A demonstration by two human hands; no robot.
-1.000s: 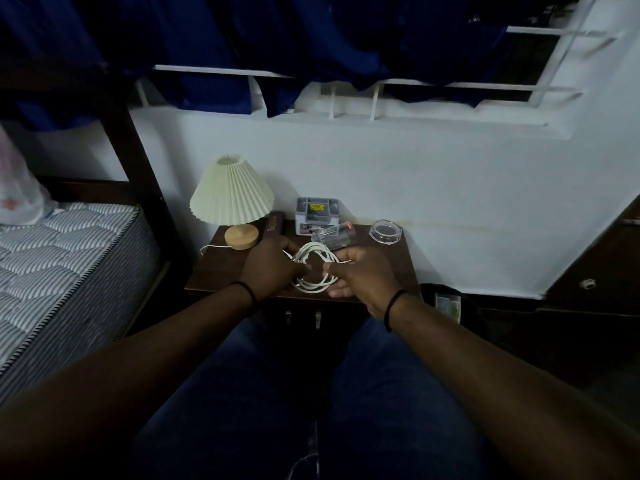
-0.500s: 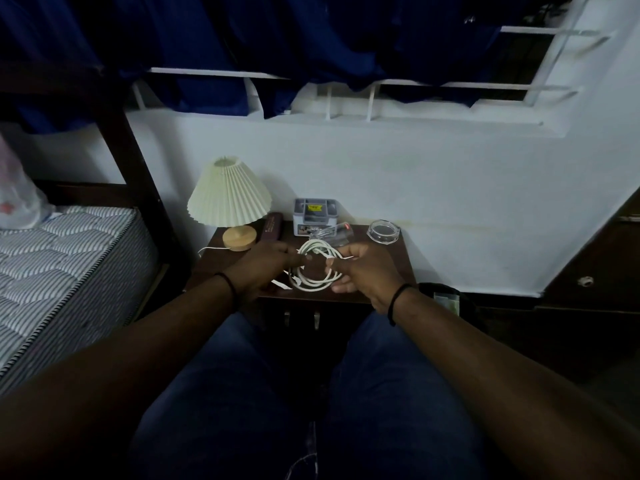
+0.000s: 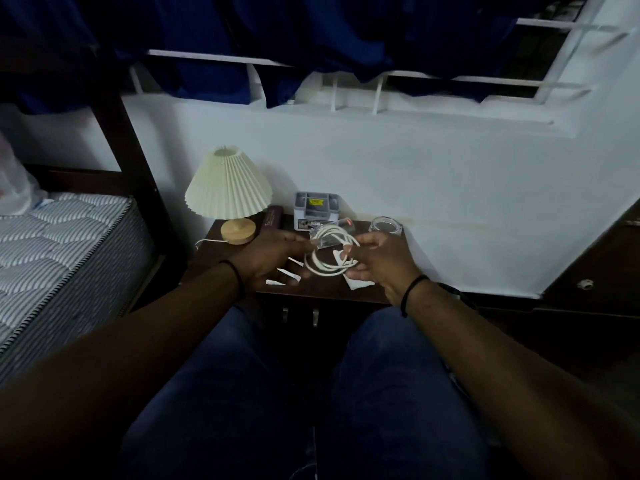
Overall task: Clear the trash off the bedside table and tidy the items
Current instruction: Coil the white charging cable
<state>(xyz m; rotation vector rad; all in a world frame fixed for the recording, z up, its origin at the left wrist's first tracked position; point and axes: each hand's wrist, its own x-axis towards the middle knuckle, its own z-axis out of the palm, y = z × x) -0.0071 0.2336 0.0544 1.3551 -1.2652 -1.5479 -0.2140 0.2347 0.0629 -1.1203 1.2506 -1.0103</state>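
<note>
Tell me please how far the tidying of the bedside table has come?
Done: hard to tell; the lamp and grey box stand at the back. In hand: both hands hold the coiled white cable, the right hand gripping it, the left hand at its other side. Left: white paper scraps lie on the bedside table.
</note>
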